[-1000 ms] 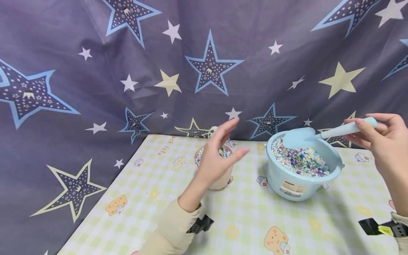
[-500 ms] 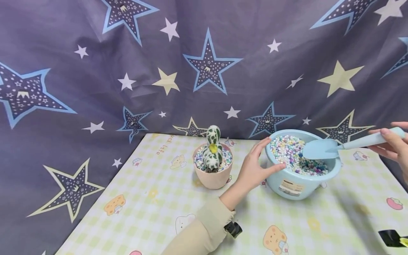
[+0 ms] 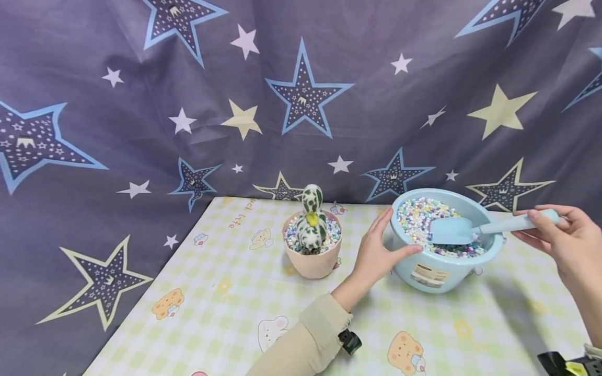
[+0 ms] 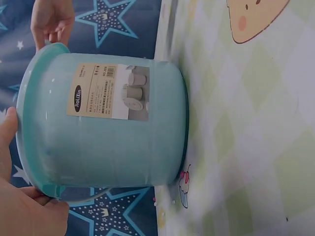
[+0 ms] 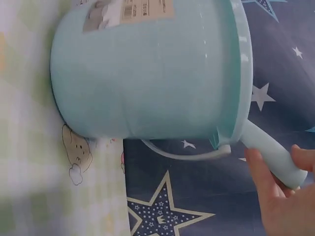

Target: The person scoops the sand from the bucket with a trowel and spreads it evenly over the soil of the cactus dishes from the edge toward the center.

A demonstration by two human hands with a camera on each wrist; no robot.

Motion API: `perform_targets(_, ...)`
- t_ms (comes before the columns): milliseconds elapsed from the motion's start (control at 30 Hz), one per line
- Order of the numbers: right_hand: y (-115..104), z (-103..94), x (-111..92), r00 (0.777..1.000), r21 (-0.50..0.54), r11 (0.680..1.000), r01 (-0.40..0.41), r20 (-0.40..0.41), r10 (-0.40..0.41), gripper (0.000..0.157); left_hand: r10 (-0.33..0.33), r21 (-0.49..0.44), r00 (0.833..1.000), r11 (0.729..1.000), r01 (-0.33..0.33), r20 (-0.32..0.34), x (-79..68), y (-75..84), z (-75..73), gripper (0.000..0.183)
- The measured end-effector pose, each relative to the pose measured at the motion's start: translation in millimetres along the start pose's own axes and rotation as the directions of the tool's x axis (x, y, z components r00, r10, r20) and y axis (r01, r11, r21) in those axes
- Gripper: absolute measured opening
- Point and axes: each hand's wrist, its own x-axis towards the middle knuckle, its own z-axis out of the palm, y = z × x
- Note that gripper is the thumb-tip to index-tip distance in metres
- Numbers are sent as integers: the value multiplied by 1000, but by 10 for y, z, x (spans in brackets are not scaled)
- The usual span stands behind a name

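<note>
A light blue bucket [image 3: 405, 263] stands on the table at the right, filled with small multicoloured pebbles [image 3: 418, 214]. My left hand [image 3: 378, 251] holds its left rim, thumb on the front edge and fingers along the side. In the left wrist view, the fingertips [image 4: 37, 195] curl at the rim by the handle joint. Between thumb and fingers, my right hand [image 3: 566, 237] grips the handle of a light blue hand shovel [image 3: 452, 231]. The shovel's blade lies over the pebbles inside the bucket, and its handle juts over the right rim. In the right wrist view, the bucket wall hides the blade.
Left of the bucket stands a pink pot [image 3: 312, 265] with a white-and-green cactus [image 3: 312, 232] bearing a yellow flower, set in similar pebbles. A checked cloth [image 3: 226, 324] covers the table. Behind it hangs a dark star-patterned curtain [image 3: 263, 156].
My left hand has moved right from in front of the pot to the bucket rim. The shovel has swung right, then come back left and lowered onto the pebbles.
</note>
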Motion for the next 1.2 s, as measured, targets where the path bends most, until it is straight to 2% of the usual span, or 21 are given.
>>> perform_targets(100, 30, 86, -7, 997, -33, 998, -52, -52, 50, 15, 7, 5, 1000, 1000, -7, -7, 2, 7, -14, 95)
perform_targets(267, 43, 211, 33, 989, -52, 992, -118, -95, 113, 27, 15, 11, 1000, 1000, -15, -12, 9, 15, -45, 96)
perform_targets(433, 43, 139, 2, 983, 2, 987, -158, -93, 158, 20, -11, 27, 1000, 1000, 11, 3, 4, 13, -60, 96)
perform_targets(533, 40, 76, -36, 985, 58, 987, -148, -84, 152, 14, -20, 38, 1000, 999, 19, 16, -2, 24, -54, 95)
perform_targets(733, 74, 188, 11, 987, 38, 989, -140, -74, 143, 29, -21, 61, 1000, 998, 20, 14, -1, 37, -70, 96)
perform_targets(833, 85, 210, 34, 987, 62, 988, -143, -64, 147, 29, -25, 70, 1000, 997, 24, 16, -3, 30, -81, 95)
perform_targets(1000, 64, 111, -15, 987, 121, 984, -133, -71, 142, 19, -27, 87, 999, 996, 24, 28, -3, 27, -86, 94)
perform_targets(1200, 58, -21, -55, 994, 230, 968, -99, -31, 109, 7, -11, 64, 999, 998, 8, 43, 4, 26, -89, 93)
